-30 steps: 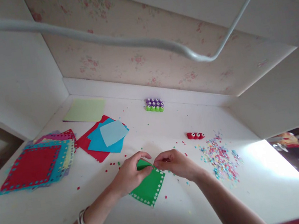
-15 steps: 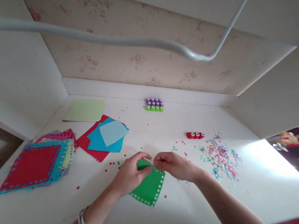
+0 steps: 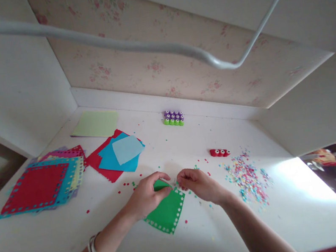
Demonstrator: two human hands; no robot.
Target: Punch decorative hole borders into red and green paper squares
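A green sheet (image 3: pixel 168 212) with a row of small punched shapes along its edges lies on the white table. My left hand (image 3: pixel 149 196) grips its upper left part between thumb and fingers, and the sheet bends up there. At the sheet's upper right corner is my right hand (image 3: pixel 193 184), its fingertips pinched together; whatever they hold is too small to name. Small green and red paper bits lie around both hands.
Punched coloured sheets (image 3: pixel 36 186) are stacked at the left, near blue and red sheets (image 3: pixel 120 162) and pale green paper (image 3: pixel 95 123). Purple and green figures (image 3: pixel 173 117), red figures (image 3: pixel 219 152) and a confetti heap (image 3: pixel 249 179) lie farther right. A white cable (image 3: pixel 142 46) crosses above.
My right hand has shifted slightly right, away from the corner of the green sheet. My left hand keeps its hold.
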